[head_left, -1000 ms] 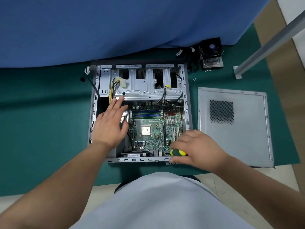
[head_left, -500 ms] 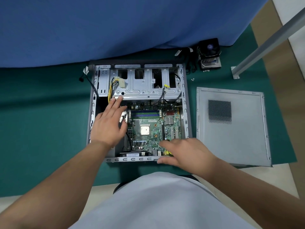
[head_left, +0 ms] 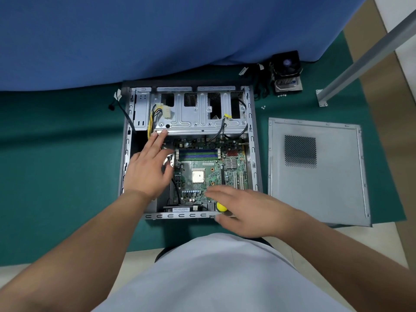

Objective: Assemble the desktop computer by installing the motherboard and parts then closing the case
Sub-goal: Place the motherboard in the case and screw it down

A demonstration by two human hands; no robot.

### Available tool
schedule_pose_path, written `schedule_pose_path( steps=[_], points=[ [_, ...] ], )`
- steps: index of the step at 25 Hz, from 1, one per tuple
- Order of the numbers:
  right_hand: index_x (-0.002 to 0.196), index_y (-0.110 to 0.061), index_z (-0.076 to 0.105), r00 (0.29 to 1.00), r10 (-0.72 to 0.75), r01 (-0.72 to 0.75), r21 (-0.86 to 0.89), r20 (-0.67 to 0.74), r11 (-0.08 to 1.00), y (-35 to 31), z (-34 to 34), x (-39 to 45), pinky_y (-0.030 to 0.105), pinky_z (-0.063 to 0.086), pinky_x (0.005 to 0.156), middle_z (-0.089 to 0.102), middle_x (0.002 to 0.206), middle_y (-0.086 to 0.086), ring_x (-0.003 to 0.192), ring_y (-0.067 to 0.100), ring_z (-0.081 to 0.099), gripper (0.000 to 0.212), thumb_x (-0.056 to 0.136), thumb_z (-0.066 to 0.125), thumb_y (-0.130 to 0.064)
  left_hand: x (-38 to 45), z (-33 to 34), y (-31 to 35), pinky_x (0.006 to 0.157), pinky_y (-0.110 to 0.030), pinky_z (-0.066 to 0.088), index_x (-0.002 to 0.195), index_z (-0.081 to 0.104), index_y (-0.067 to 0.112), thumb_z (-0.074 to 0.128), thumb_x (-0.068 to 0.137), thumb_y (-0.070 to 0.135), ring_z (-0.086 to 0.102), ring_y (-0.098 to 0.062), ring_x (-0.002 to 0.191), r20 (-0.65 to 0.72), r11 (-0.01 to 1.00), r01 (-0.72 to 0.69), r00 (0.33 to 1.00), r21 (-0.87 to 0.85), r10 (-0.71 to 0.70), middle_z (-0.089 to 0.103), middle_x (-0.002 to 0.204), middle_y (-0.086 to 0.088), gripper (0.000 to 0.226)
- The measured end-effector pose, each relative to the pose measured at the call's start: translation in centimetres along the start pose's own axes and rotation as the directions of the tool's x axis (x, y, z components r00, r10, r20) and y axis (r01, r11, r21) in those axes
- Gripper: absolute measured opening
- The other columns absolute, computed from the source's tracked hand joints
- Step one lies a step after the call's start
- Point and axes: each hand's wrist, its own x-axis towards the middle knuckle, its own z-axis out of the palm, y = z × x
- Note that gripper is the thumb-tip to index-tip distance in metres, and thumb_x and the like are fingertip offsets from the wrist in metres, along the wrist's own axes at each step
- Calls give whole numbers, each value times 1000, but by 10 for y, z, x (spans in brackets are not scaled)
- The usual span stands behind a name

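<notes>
The open grey computer case [head_left: 180, 215] lies flat on a green mat, with the green motherboard [head_left: 202, 167] inside below the drive cage [head_left: 198, 122]. My left hand [head_left: 146, 170] rests with straight fingers over the board's left edge, its fingertips reaching the cage's lower lip. My right hand [head_left: 245, 210] hovers flat over the board's lower right corner, fingers stretched out. Under that palm lies a screwdriver; only its yellow handle end [head_left: 221, 207] shows, by the case's near rim. Whether the palm touches it is hidden.
The grey side panel [head_left: 319, 172] lies flat to the right of the case. A CPU cooler with fan [head_left: 287, 73] and black cables sit at the back right, with small screws [head_left: 263, 107] near them. A metal leg [head_left: 360, 57] slants at the far right. Blue cloth [head_left: 157, 37] hangs behind.
My right hand, which gripped the yellow-and-green screwdriver a second ago, has uncurled and moved left over the board. My left hand has stayed in place.
</notes>
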Motion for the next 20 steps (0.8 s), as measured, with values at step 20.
schedule_pose_path(
  steps=[20],
  points=[
    [147,-41,37,999,3,0,75,-43,997,6,5,-4,33,50,95,45,151,-13,117,13,58,54,98,28,-60,0,-1,1,99,-47,46,109,69,28,38,89,39,11,-9,157,1,1000,-2,1000,-7,2,13,171,14,39]
  ],
)
